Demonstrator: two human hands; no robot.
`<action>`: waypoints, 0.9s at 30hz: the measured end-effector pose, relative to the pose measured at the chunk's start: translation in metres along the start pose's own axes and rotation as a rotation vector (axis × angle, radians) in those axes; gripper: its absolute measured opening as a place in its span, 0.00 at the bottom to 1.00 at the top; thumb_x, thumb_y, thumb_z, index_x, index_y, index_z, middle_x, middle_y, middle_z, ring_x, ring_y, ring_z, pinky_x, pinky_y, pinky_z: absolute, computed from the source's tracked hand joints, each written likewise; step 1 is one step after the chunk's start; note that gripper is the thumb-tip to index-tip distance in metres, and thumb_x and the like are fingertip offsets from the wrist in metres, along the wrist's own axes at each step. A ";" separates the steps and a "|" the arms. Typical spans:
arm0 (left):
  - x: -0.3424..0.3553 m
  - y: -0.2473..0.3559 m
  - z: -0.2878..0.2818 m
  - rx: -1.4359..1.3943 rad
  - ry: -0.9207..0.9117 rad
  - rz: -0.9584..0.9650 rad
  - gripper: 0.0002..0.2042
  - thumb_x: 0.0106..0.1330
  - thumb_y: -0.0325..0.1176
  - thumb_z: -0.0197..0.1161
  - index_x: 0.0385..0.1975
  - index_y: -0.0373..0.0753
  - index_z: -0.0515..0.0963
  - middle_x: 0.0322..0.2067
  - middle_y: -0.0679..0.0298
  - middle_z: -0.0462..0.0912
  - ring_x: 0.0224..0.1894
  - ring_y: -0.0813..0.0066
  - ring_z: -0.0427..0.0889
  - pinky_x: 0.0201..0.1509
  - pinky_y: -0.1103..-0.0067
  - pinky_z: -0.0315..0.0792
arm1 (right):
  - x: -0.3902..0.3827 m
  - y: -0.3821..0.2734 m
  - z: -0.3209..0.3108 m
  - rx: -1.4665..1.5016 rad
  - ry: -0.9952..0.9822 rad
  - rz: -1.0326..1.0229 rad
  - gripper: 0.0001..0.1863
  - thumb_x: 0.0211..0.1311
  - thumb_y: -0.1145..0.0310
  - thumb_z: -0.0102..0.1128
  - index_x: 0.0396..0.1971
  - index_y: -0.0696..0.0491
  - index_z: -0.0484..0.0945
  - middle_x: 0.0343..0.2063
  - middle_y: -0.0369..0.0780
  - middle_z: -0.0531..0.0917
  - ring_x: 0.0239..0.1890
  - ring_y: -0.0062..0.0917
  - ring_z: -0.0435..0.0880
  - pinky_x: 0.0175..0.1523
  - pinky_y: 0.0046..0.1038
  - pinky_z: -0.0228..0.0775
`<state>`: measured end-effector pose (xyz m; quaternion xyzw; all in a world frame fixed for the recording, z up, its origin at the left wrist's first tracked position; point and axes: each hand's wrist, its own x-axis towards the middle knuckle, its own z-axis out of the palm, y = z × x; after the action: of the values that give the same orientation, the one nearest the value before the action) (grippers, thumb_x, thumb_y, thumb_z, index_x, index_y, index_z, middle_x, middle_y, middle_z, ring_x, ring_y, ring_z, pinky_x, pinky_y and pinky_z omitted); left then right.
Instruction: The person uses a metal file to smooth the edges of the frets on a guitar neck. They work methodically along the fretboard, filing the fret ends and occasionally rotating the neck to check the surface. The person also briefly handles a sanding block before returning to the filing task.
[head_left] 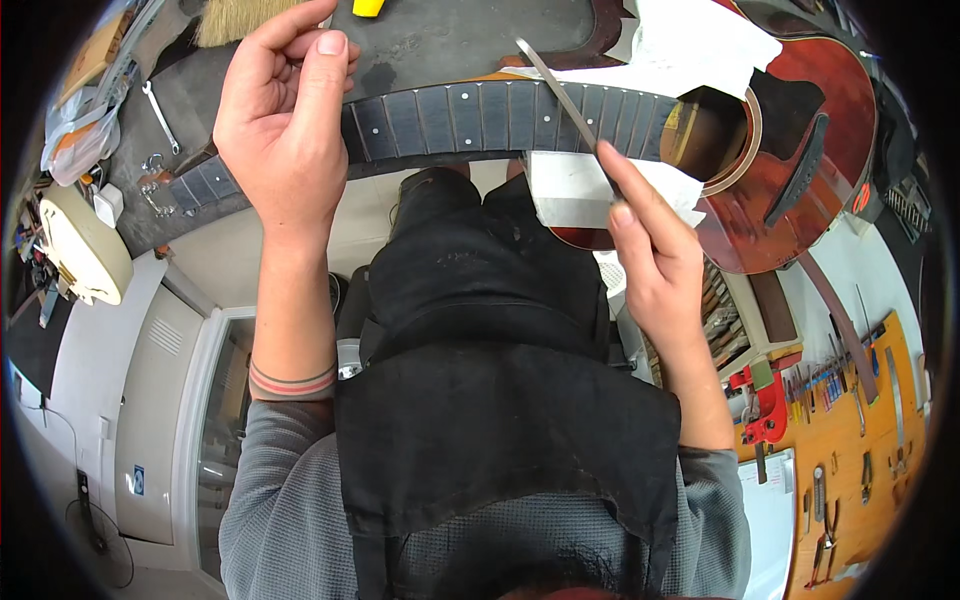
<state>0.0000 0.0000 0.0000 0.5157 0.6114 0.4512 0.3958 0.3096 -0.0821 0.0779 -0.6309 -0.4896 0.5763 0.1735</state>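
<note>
My right hand (645, 240) grips a slim metal file (560, 90) that slants up over the guitar fretboard (410, 120). My left hand (285, 120) is raised over the fretboard toward the headstock end, its fingers loosely curled and apart, with nothing visible in them. The red-brown guitar body (840, 110) lies to the right, with a dark bridge (795, 170). White paper sheets (700, 45) cover part of the top, and another piece (560, 190) hangs below the fretboard.
The dark bench (430, 40) holds a brush (230, 15), a yellow object (367, 6) and a wrench (160, 115). A cream guitar body (85, 255) stands at left. A red clamp (765, 410) and a tool board (840, 480) are at lower right.
</note>
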 end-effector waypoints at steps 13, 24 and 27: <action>0.002 -0.005 0.000 -0.029 -0.004 0.022 0.13 0.82 0.24 0.65 0.61 0.23 0.83 0.40 0.56 0.90 0.42 0.76 0.89 0.46 0.81 0.84 | 0.032 -0.015 -0.005 -0.765 0.032 -0.372 0.33 0.70 0.81 0.67 0.74 0.43 0.84 0.30 0.39 0.75 0.27 0.27 0.78 0.35 0.30 0.75; 0.002 -0.007 -0.003 -0.065 -0.005 0.039 0.14 0.82 0.23 0.65 0.61 0.23 0.82 0.39 0.56 0.90 0.41 0.76 0.89 0.46 0.80 0.83 | 0.007 0.004 0.008 -0.255 0.007 -0.184 0.32 0.71 0.80 0.65 0.74 0.46 0.83 0.39 0.42 0.87 0.35 0.30 0.87 0.46 0.30 0.80; 0.002 -0.007 -0.003 -0.053 -0.006 0.044 0.14 0.82 0.23 0.65 0.61 0.23 0.82 0.40 0.56 0.91 0.41 0.76 0.89 0.46 0.80 0.84 | 0.028 -0.012 0.008 -0.744 0.025 -0.376 0.35 0.69 0.82 0.67 0.75 0.43 0.84 0.29 0.35 0.76 0.25 0.25 0.76 0.33 0.29 0.72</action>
<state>-0.0049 0.0011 -0.0062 0.5195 0.5866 0.4743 0.4012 0.2933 -0.0561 0.0698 -0.5569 -0.7691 0.3108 0.0420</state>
